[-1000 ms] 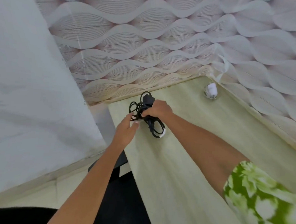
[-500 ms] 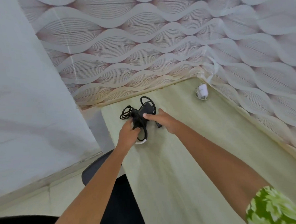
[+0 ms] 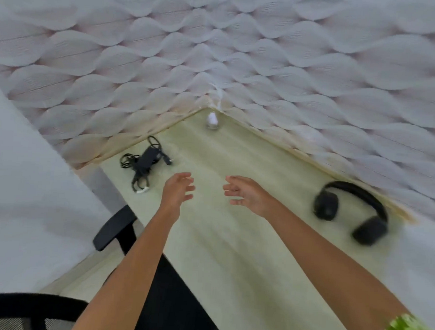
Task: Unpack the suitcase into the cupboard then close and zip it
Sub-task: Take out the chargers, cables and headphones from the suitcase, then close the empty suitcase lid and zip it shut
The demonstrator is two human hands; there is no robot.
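A black power adapter with its coiled cable lies on the pale wooden desk, near the desk's far left corner by the wall. My left hand hovers just right of the cable, fingers spread, holding nothing. My right hand floats beside it over the desk, also empty with fingers apart. Black over-ear headphones rest on the desk at the right, close to the wall. No suitcase or cupboard is in view.
A small white rounded object sits in the desk's far corner. Wavy-patterned wallpaper covers both walls. A black office chair stands at the desk's left edge, its armrest raised. A white panel fills the left side.
Both hands have let go of the adapter and cable, which now lies on the desk, and have drawn back to the right. The view has swung right, revealing the headphones.
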